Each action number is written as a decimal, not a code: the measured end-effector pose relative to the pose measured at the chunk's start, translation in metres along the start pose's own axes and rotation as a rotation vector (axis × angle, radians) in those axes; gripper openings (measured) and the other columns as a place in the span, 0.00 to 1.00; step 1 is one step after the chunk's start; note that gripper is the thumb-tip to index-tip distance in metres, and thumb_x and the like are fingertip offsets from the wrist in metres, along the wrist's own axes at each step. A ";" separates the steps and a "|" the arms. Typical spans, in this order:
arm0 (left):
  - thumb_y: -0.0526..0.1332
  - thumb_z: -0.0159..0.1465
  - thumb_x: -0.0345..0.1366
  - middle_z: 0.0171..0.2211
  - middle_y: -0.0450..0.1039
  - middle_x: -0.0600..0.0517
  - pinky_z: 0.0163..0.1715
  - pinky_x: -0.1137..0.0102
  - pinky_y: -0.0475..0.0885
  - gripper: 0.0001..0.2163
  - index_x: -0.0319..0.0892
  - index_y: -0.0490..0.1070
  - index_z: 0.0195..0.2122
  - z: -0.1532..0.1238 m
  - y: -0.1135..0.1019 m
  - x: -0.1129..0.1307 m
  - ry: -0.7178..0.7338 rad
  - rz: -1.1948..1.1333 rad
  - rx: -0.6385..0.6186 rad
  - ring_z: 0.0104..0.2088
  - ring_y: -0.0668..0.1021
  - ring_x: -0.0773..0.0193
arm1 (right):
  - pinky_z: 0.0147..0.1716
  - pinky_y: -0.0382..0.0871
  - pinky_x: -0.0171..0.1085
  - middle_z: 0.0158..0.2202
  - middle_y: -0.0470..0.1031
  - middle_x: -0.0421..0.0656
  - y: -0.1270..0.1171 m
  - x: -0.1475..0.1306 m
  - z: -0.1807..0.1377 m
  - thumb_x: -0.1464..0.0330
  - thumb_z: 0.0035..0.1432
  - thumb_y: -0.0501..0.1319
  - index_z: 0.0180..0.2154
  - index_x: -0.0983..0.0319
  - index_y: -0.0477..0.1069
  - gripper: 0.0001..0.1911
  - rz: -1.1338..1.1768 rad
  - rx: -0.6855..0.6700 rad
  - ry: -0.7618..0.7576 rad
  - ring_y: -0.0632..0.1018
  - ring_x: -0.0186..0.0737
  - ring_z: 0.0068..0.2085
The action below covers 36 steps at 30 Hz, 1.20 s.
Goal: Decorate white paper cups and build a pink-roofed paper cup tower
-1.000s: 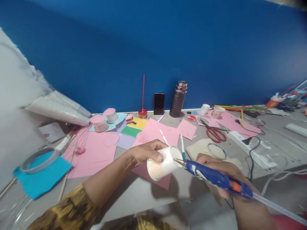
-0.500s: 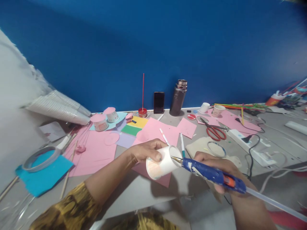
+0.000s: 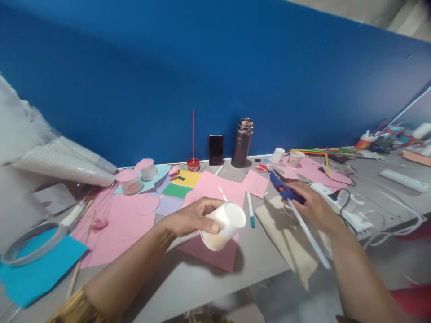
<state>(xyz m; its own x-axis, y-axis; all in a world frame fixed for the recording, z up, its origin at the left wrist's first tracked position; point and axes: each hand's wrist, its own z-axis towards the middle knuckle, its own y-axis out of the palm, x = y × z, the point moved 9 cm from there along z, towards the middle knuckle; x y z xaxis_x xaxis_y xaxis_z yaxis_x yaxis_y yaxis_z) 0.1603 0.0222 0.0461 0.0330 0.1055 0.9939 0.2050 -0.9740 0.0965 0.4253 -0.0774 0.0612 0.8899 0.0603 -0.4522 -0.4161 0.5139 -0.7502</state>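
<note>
My left hand (image 3: pixel 191 217) is closed round a white paper cup (image 3: pixel 230 220), tilted with its open end to the upper right, above a pink sheet (image 3: pixel 215 258). To the right, my right hand (image 3: pixel 311 204) grips a blue glue gun (image 3: pixel 284 188), its nozzle pointing away toward the wall. A long translucent glue stick (image 3: pixel 310 237) sticks out of its back end. Under that hand lies a beige cloth (image 3: pixel 279 229). A marker with a teal end (image 3: pixel 250 209) rests between the two hands. The red-handled scissors are mostly hidden behind the glue gun and hand.
Two cups with pink tops (image 3: pixel 130 181) stand at the left, near a plastic-wrapped stack of cups (image 3: pixel 70 159). A dark flask (image 3: pixel 241 143) and a phone (image 3: pixel 216 150) stand by the blue wall. A power strip (image 3: pixel 336 202) with cords lies at the right.
My right hand has carried the glue gun away from the cup's rim, to the right and farther back. My left hand still holds the cup, now turned slightly. The view has shifted right.
</note>
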 end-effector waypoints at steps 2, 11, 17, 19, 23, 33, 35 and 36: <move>0.76 0.52 0.51 0.47 0.80 0.45 0.47 0.63 0.74 0.27 0.42 0.81 0.50 -0.012 -0.016 0.009 0.036 0.102 0.153 0.46 0.80 0.51 | 0.53 0.70 0.50 0.48 0.80 0.52 0.008 0.025 0.008 0.65 0.61 0.61 0.49 0.60 0.80 0.17 -0.199 -0.069 0.024 0.77 0.58 0.52; 0.76 0.52 0.50 0.53 0.81 0.44 0.49 0.57 0.76 0.30 0.46 0.79 0.55 -0.070 -0.077 -0.016 0.031 0.092 0.609 0.52 0.80 0.42 | 0.48 0.68 0.43 0.44 0.81 0.51 0.072 0.046 0.015 0.67 0.59 0.60 0.46 0.60 0.81 0.15 -0.310 -0.398 0.071 0.78 0.54 0.49; 0.78 0.51 0.48 0.53 0.81 0.42 0.46 0.60 0.74 0.32 0.44 0.78 0.56 -0.086 -0.099 -0.028 0.075 -0.005 0.789 0.51 0.81 0.44 | 0.51 0.68 0.44 0.46 0.81 0.51 0.077 0.049 0.015 0.67 0.58 0.60 0.48 0.61 0.81 0.18 -0.320 -0.432 0.060 0.78 0.53 0.50; 0.78 0.51 0.49 0.52 0.82 0.43 0.44 0.61 0.74 0.30 0.43 0.79 0.54 -0.091 -0.108 -0.031 0.084 -0.020 0.876 0.50 0.81 0.46 | 0.53 0.68 0.44 0.47 0.81 0.50 0.078 0.050 0.015 0.67 0.58 0.61 0.50 0.61 0.80 0.19 -0.319 -0.438 0.050 0.79 0.53 0.51; 0.77 0.50 0.50 0.46 0.83 0.44 0.38 0.65 0.73 0.28 0.42 0.81 0.50 -0.102 -0.120 -0.036 0.093 -0.026 1.004 0.42 0.81 0.52 | 0.54 0.69 0.44 0.48 0.82 0.50 0.075 0.050 0.014 0.68 0.58 0.60 0.52 0.61 0.79 0.20 -0.319 -0.436 0.043 0.79 0.52 0.52; 0.77 0.51 0.47 0.49 0.82 0.43 0.44 0.62 0.74 0.29 0.40 0.80 0.52 -0.119 -0.138 -0.033 0.161 -0.013 1.148 0.45 0.81 0.52 | 0.39 0.70 0.40 0.38 0.85 0.43 0.059 -0.045 0.046 0.65 0.65 0.58 0.38 0.57 0.81 0.12 -0.196 -0.348 -0.020 0.82 0.46 0.39; 0.77 0.50 0.47 0.48 0.82 0.43 0.44 0.62 0.74 0.29 0.39 0.80 0.51 -0.121 -0.143 -0.033 0.177 -0.027 1.167 0.45 0.81 0.52 | 0.36 0.68 0.38 0.37 0.85 0.42 0.042 -0.048 0.062 0.64 0.64 0.60 0.37 0.56 0.82 0.11 -0.192 -0.290 0.023 0.82 0.45 0.37; 0.77 0.50 0.48 0.48 0.82 0.44 0.44 0.62 0.75 0.29 0.39 0.80 0.50 -0.123 -0.144 -0.033 0.184 -0.035 1.180 0.44 0.81 0.52 | 0.37 0.68 0.38 0.37 0.85 0.42 0.030 -0.042 0.067 0.63 0.63 0.60 0.37 0.57 0.81 0.10 -0.200 -0.251 0.048 0.82 0.44 0.37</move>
<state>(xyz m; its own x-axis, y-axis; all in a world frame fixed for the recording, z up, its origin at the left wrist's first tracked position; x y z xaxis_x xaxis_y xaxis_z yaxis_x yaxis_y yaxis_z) 0.0092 0.1347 0.0061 -0.1120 0.0042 0.9937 0.9781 -0.1758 0.1110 0.3877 -0.0068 0.0906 0.9513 -0.0637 -0.3015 -0.2724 0.2837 -0.9194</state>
